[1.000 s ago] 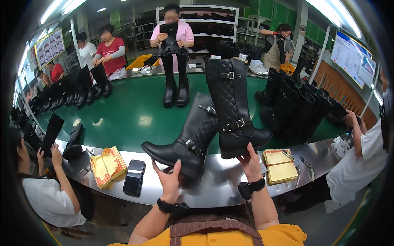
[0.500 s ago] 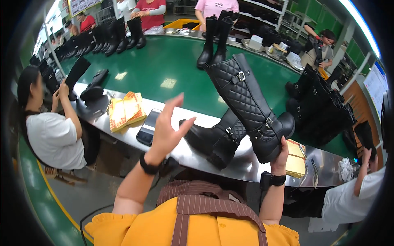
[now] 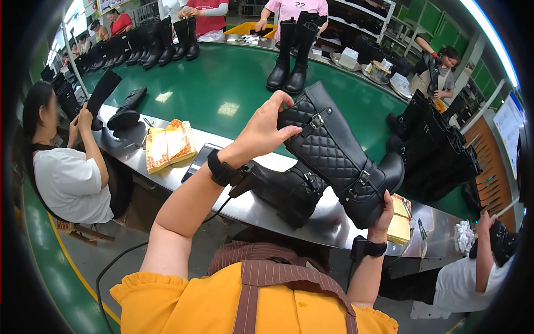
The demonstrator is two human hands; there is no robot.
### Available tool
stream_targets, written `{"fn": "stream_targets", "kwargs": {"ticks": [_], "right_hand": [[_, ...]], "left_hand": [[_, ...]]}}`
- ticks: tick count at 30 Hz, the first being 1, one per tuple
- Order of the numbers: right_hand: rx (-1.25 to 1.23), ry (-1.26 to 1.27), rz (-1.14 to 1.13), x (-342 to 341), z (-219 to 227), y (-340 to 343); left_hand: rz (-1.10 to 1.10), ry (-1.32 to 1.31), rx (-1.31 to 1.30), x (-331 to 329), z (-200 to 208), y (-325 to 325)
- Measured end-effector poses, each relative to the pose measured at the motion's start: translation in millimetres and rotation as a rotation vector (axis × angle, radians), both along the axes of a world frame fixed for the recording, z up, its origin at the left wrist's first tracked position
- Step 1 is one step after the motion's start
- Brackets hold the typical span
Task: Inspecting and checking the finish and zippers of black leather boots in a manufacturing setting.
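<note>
Presently holding one black quilted boot tilted above the metal counter.
With the left hand, gripping the shaft's top near the upper buckle; with the right hand, supporting the boot's foot from the sole side. Having a second boot resting on the counter, partly hidden behind, and yellow papers near the right hand.

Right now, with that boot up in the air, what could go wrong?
The held boot might slip: the right hand supports its heel end, but how firmly the left hand grips the top is unclear. If it dropped, its buckles could scratch the second boot lying below. The phone, partly hidden behind the left forearm, could perhaps be knocked if that arm swung.
</note>
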State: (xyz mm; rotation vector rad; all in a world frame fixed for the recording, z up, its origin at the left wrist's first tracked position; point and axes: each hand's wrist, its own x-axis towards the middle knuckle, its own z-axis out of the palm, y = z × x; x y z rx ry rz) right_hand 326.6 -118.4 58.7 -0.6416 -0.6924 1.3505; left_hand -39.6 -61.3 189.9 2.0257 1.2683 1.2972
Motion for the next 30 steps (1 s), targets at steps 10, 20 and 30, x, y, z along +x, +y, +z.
{"fn": "stream_targets", "kwargs": {"ticks": [10, 20, 30], "right_hand": [[-0.067, 0.013, -0.124, 6.2, 18.4, -7.3], [-0.048, 0.001, -0.234, -8.5, 48.4, -19.9], [-0.025, -0.054, -0.218, 4.5, 27.5, -13.5]], "left_hand": [[-0.392, -0.197, -0.182, -9.1, 24.7, -6.4], [-0.485, -0.337, -0.307, -10.1, 14.6, 3.6], [-0.557, -0.272, -0.394, -10.1, 21.3, -6.4]]}}
